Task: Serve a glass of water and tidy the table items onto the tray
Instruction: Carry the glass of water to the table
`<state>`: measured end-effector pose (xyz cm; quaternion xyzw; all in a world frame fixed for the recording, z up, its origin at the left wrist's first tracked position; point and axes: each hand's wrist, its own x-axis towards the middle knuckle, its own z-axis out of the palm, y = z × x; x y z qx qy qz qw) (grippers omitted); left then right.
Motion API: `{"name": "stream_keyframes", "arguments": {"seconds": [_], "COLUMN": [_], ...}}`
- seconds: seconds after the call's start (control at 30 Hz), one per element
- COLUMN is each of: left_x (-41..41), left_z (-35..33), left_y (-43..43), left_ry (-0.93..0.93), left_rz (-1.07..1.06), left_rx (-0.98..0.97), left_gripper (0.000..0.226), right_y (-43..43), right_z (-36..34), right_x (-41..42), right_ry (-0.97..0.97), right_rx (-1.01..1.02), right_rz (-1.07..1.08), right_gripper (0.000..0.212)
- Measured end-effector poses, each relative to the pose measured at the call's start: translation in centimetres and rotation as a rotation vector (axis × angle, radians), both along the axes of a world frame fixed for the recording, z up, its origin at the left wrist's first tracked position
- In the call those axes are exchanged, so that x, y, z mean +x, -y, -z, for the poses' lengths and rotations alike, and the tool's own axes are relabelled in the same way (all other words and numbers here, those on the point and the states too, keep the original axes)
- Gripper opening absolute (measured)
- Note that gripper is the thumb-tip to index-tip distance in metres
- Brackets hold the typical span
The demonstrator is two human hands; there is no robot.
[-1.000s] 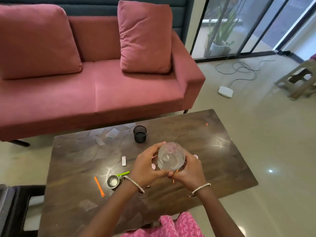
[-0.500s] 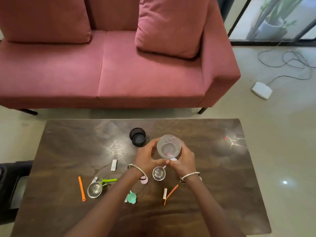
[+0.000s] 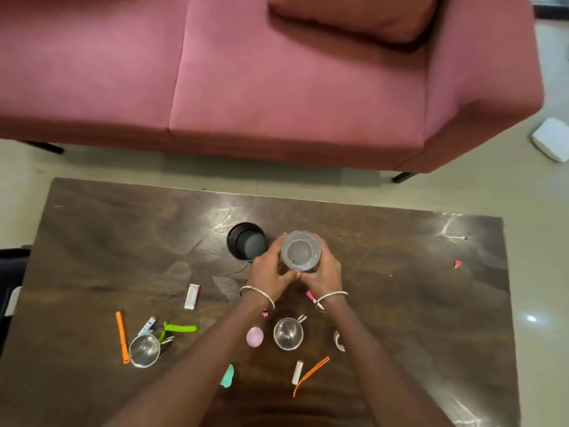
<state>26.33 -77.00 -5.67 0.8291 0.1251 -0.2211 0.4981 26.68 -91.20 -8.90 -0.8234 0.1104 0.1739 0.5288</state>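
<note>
I've got both sides on the glass (image 3: 300, 250): left grip (image 3: 271, 272) and right grip (image 3: 323, 272) curl round it, so it sits dead between them, upright, mouth up, over the mid worktop (image 3: 400, 303) just right of the black cup (image 3: 246, 245). Can't see any tray.

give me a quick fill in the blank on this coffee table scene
1. The left hand and right hand both hold the clear ___.
2. The black cup stands on the table to that vessel's ___.
3. The strip beside the leftmost steel cup is coloured ___.
Missing words: glass; left; orange.
</note>
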Motion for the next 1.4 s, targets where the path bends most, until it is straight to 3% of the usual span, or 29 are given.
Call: {"name": "stream_keyframes", "arguments": {"seconds": [0.23, 0.7, 0.9, 1.03, 1.17, 1.27, 1.4], "left_x": [0.5, 0.9, 0.8, -0.6, -3.3, -5.9, -10.0], "left_z": [2.8, 3.5, 2.7, 0.7, -1.9, -3.9, -6.5], "left_y": [0.3, 1.2, 0.9, 0.5, -1.2, -3.0, -6.4], "left_ry": [0.026, 0.015, -0.118, -0.110, -0.019, 0.032, 0.026], "left_rz": [-0.037, -0.028, 0.061, 0.112, 0.055, 0.010, -0.066], "left_rx": [0.085, 0.187, 0.305, 0.385, 0.345, 0.276, 0.217], "left_gripper": [0.086, 0.086, 0.086, 0.076, 0.054, 0.039, 0.028], "right_y": [-0.7, -0.9, -0.7, -0.9, -1.6, -2.8, -5.9], "right_z": [3.1, 4.9, 4.0, 2.3, -0.6, -3.3, -7.6], "right_x": [1.6, 2.3, 2.5, 2.2, -0.6, -4.1, -9.8], "right_ry": [0.045, 0.004, -0.094, -0.247, -0.334, -0.245, -0.134], "right_rx": [-0.027, -0.081, -0.110, -0.219, -0.326, -0.323, -0.290], "right_rz": [-0.032, -0.030, -0.036, -0.052, 0.022, 0.137, 0.125], "right_gripper": [0.070, 0.079, 0.087, 0.096, 0.068, 0.040, 0.020]}}
